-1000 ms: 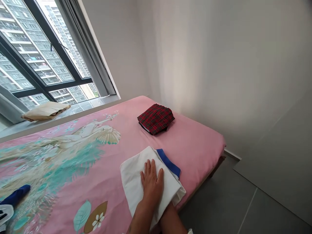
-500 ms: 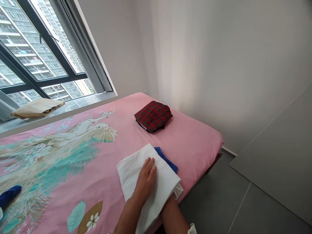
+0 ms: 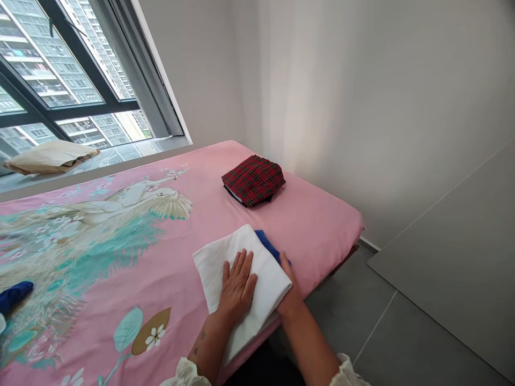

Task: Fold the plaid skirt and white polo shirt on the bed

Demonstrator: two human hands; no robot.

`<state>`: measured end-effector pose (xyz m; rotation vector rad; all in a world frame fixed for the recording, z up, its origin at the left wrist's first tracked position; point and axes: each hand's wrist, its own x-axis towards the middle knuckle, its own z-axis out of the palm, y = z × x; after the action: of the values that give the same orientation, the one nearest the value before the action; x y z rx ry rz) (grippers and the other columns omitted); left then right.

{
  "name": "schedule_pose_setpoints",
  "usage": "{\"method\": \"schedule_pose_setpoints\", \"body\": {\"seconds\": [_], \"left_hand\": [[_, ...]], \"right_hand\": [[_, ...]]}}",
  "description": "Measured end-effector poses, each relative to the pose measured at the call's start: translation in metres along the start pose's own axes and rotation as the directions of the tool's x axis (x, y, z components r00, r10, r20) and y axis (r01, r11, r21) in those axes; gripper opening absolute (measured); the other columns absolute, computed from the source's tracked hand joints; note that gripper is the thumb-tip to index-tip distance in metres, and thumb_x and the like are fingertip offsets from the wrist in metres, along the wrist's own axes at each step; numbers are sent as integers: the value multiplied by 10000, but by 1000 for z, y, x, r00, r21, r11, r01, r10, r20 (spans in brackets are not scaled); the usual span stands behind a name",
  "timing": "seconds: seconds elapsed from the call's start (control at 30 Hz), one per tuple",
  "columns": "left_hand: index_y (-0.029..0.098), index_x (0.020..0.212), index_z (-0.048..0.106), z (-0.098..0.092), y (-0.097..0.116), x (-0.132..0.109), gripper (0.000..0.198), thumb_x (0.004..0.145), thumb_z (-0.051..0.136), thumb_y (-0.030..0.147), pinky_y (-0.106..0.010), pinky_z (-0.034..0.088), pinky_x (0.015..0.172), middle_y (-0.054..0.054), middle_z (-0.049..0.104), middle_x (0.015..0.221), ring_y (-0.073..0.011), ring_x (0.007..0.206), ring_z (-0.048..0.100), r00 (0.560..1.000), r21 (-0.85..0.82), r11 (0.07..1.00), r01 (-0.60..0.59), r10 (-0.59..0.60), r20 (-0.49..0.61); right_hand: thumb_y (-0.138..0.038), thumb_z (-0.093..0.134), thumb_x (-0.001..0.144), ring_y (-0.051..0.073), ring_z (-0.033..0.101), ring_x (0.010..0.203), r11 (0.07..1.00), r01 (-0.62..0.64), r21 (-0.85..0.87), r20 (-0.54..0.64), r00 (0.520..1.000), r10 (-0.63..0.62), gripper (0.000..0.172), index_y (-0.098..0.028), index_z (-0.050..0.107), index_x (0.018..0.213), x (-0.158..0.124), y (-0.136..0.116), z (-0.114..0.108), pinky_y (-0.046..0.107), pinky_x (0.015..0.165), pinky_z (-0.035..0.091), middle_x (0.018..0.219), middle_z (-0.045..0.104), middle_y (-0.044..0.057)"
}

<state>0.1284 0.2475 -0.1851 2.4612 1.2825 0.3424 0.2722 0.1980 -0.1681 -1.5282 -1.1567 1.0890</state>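
A folded white cloth (image 3: 265, 273) lies on the pink bed sheet (image 3: 317, 214) near the bed's front edge. Spread flat on top of it is my left hand (image 3: 238, 287), fingers stretched out. My right hand (image 3: 290, 289) is against the cloth's right edge, its visible fingers extended along the side; some of them are hidden by the cloth. A blue piece of fabric (image 3: 267, 244) pokes out from under the white cloth's far right side. Farther back on the bed sits a folded red plaid garment (image 3: 254, 179) with black trim.
A dark blue item (image 3: 16, 296) lies on the patterned sheet at far left. On the window sill (image 3: 132, 149) rests a beige paper-like bag (image 3: 52, 156). A grey wall borders the bed at the back. Grey floor tiles and a large grey panel (image 3: 446, 257) are on the right.
My right hand has come out from beneath the white cloth to its right edge. The cloth's loose right edge now lies neater. My left hand stays on top, fingers more spread.
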Motion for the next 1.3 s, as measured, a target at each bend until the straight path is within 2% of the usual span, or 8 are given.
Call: {"method": "schedule_pose_setpoints", "body": {"seconds": [0.13,0.3,0.4,0.53,0.67,0.83,1.03,1.3], "left_hand": [[279,1474,143,6,1,0,605,927,277,499,-544,2,1153,-48,115,1569,-224,1441,90,999,79,996,-43,43,3],[297,1469,175,8,11,1,809,798,413,680,-612,-36,1115,-103,92,1568,-307,1437,74,997,157,985,-74,69,37],[288,1461,216,-7,12,2,794,800,391,692,-625,14,1110,-115,148,1559,-310,1430,127,988,107,990,-89,74,139],[284,1392,373,-44,-19,10,519,900,361,449,-531,0,1148,-45,350,1500,-220,1409,231,997,14,999,-53,52,51],[222,1302,487,-85,-78,28,469,856,388,329,-508,192,1116,-84,513,1377,-252,1324,375,961,-111,964,241,-253,-112],[185,1076,654,-113,-118,51,451,771,484,471,-365,479,826,-56,718,947,-228,892,643,969,-222,943,246,-234,79],[209,1034,680,-102,-126,58,523,754,489,608,-329,459,821,-26,717,855,-200,820,640,981,-239,963,120,-78,180],[211,1143,616,-87,-132,47,561,722,592,580,-500,328,986,-91,677,989,-286,994,575,994,27,995,98,-97,-45]], "right_hand": [[-626,42,893,265,458,1268,893,-132,430,30,991,132,775,-177,570,1240,-47,1,-41,480,1023,397,1272,582,120],[-586,512,805,247,420,1298,946,-4,324,-407,902,143,563,-259,529,1263,-93,-5,-70,441,1094,342,1372,497,78],[-474,422,904,238,408,1305,988,151,-13,-288,946,-149,460,-238,506,1290,-87,-23,-49,448,1088,348,1383,484,74],[-351,399,923,253,325,1355,791,359,-495,-54,896,-441,413,-176,527,1275,-52,-26,-10,491,1132,260,1386,479,91],[-328,384,919,288,327,1354,638,248,-729,21,940,-341,435,-116,539,1266,-27,3,6,525,1106,289,1392,467,138],[-315,394,909,267,283,1379,507,209,-836,36,943,-329,440,-169,511,1307,-25,27,8,522,1112,275,1453,394,85],[-328,380,916,255,290,1377,408,219,-887,58,927,-372,455,-186,488,1334,-25,35,12,499,1100,298,1467,372,64],[-380,367,922,271,328,1357,350,236,-907,118,938,-326,475,-183,497,1334,-27,29,5,504,1071,330,1455,385,66]]}}
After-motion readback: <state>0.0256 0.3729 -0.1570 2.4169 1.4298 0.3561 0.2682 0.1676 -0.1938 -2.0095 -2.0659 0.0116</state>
